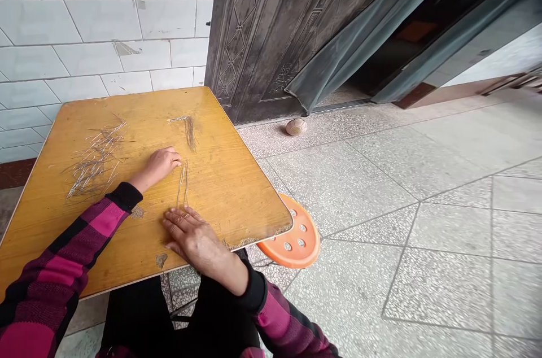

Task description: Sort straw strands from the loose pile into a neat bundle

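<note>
Just left hand, right hand flanking pale strands on yellow tabletop

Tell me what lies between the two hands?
A slim bunch of pale strands on the wooden tabletop, between left hand and right hand, in the head view.

Garment on upper body: knitted pullover in a large check of magenta pink and black. Left sleeve shows broad pink and black blocks, with fine ribbed lines across the pink. Right sleeve carries the same check, with narrower pink bands visible. Left cuff and right cuff are plain black, close-fitting knit, with no check. Lower body: black trousers, matte, no visible markings. A strip of the same pink shows at the lower edge of the view, near the trousers. Left hand and right hand: both bare.
</note>
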A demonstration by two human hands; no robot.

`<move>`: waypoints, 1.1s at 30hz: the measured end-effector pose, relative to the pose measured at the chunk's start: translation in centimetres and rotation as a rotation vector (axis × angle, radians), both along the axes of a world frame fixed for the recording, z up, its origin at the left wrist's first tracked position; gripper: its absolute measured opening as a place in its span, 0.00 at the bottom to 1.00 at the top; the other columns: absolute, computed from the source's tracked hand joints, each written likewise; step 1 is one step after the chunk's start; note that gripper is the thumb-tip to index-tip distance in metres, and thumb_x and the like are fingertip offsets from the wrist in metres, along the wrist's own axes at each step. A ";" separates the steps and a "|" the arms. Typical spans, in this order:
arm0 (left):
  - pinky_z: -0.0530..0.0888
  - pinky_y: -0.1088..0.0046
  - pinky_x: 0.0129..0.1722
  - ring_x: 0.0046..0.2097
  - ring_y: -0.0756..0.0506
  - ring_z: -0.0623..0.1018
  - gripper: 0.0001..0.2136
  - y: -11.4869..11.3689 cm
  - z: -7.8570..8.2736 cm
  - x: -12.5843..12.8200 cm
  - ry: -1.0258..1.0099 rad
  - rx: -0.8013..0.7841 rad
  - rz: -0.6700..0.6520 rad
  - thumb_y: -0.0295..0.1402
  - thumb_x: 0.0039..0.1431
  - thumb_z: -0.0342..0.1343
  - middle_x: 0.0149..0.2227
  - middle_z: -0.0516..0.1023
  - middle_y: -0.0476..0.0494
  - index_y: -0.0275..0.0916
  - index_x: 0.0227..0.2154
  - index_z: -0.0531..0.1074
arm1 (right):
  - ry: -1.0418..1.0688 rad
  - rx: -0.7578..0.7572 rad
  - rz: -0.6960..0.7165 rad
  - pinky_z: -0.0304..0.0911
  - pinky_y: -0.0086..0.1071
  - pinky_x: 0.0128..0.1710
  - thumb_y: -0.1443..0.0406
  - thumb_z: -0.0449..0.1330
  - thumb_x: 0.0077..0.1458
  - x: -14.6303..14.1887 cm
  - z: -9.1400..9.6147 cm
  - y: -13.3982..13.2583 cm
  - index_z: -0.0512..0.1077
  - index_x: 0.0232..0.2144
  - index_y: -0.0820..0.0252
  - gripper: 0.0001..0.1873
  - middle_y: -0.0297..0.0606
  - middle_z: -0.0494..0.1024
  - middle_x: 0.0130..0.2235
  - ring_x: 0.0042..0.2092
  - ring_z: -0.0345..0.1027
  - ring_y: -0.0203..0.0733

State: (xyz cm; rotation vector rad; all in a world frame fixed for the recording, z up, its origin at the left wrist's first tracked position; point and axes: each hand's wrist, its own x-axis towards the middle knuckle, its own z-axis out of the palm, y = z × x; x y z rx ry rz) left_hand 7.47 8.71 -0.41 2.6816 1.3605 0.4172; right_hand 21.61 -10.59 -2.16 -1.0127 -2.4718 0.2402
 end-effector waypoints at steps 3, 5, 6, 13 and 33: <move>0.66 0.71 0.34 0.35 0.46 0.74 0.09 0.0 -0.2 0.1 0.000 0.018 -0.010 0.30 0.59 0.54 0.33 0.76 0.44 0.39 0.33 0.80 | -0.022 -0.003 0.003 0.53 0.47 0.63 0.58 0.53 0.63 1.0 -0.9 0.0 0.65 0.57 0.68 0.25 0.48 0.67 0.60 0.62 0.59 0.49; 0.66 0.71 0.33 0.35 0.46 0.74 0.09 0.0 -0.3 0.2 0.014 0.037 -0.017 0.31 0.60 0.53 0.33 0.76 0.44 0.39 0.33 0.80 | -0.022 0.005 0.007 0.52 0.47 0.64 0.57 0.53 0.63 1.6 -1.3 -0.1 0.64 0.58 0.68 0.26 0.48 0.66 0.61 0.63 0.57 0.49; 0.66 0.71 0.33 0.35 0.46 0.74 0.09 0.1 -0.4 0.2 0.022 0.047 -0.018 0.31 0.60 0.53 0.33 0.76 0.43 0.39 0.32 0.80 | -0.019 0.005 0.002 0.52 0.47 0.64 0.57 0.54 0.63 1.9 -1.5 -0.2 0.64 0.59 0.67 0.27 0.48 0.66 0.61 0.63 0.57 0.49; 0.64 0.71 0.31 0.34 0.46 0.73 0.10 0.5 -0.8 1.6 0.043 0.092 0.016 0.31 0.60 0.52 0.32 0.75 0.43 0.39 0.32 0.79 | -0.025 -0.035 -0.056 0.54 0.50 0.63 0.59 0.57 0.61 5.4 -1.4 0.1 0.61 0.61 0.63 0.28 0.48 0.64 0.61 0.63 0.56 0.50; 0.70 0.71 0.39 0.35 0.48 0.75 0.08 -1.4 2.3 -1.4 -0.257 0.078 0.068 0.29 0.57 0.56 0.40 0.75 0.42 0.36 0.38 0.76 | 0.219 0.055 -0.143 0.55 0.57 0.60 0.68 0.54 0.61 5.3 0.6 -0.7 0.68 0.53 0.58 0.18 0.47 0.71 0.56 0.63 0.57 0.53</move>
